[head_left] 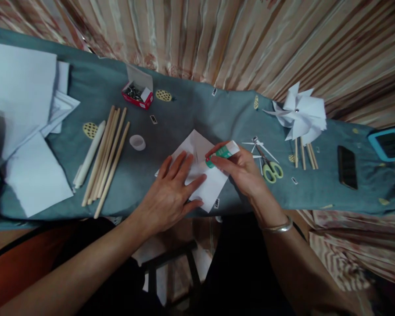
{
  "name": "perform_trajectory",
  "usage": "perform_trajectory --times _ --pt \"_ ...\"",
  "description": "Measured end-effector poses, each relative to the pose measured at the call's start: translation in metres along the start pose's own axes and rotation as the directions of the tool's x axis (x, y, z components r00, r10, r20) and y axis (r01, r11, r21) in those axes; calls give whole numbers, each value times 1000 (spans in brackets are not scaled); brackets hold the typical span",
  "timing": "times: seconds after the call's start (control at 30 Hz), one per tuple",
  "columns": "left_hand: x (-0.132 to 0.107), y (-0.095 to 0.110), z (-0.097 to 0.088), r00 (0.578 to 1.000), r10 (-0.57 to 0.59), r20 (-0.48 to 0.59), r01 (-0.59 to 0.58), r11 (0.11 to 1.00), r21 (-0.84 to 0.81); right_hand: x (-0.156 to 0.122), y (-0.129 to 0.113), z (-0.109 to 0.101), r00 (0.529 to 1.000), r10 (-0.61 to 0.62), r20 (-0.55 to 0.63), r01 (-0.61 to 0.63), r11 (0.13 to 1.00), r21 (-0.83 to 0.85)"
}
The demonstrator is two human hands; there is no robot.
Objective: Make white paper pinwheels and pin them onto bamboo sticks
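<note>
A white square of paper (pixel 213 182) lies on the grey-blue cloth-covered table (pixel 191 112), partly cut and folded. My left hand (pixel 173 191) rests flat on it, fingers spread, pinning it down. My right hand (pixel 242 169) is closed round a green and white glue stick (pixel 224 152), whose tip touches the paper near its middle. The glue stick's white cap (pixel 137 142) stands to the left.
Several wooden sticks (pixel 107 153) and a paper roll lie left of the cap. White sheets (pixel 23 114) cover the far left. A red box of pins (pixel 137 93), green-handled scissors (pixel 270 169), a finished paper pinwheel (pixel 301 115), a phone (pixel 347 166) and a blue-framed device (pixel 390 144) also lie here.
</note>
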State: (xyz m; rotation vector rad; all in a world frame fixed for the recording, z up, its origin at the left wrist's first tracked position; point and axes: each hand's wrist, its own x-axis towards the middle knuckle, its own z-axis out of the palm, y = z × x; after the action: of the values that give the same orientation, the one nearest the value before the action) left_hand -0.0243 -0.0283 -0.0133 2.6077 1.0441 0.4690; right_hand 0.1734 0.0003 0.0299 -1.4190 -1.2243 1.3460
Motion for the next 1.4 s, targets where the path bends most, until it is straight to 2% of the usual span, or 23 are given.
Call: perform_trajectory --times 0.3,0.6,1.03,1.4 --pt "-1 -2 3 1000 0 3 0 1000 0 4 1 6 999 8 -39 -12 993 -118" --pt "0 1 -2 1000 7 28 -8 1000 24 7 0 10 996 -79 -36 68 964 -257" --pt "0 0 -2 999 11 31 -12 999 33 6 -4 16 995 -96 37 103 940 -324" --pt "2 0 -3 999 23 30 -25 999 39 2 -5 15 988 -102 115 145 864 -482"
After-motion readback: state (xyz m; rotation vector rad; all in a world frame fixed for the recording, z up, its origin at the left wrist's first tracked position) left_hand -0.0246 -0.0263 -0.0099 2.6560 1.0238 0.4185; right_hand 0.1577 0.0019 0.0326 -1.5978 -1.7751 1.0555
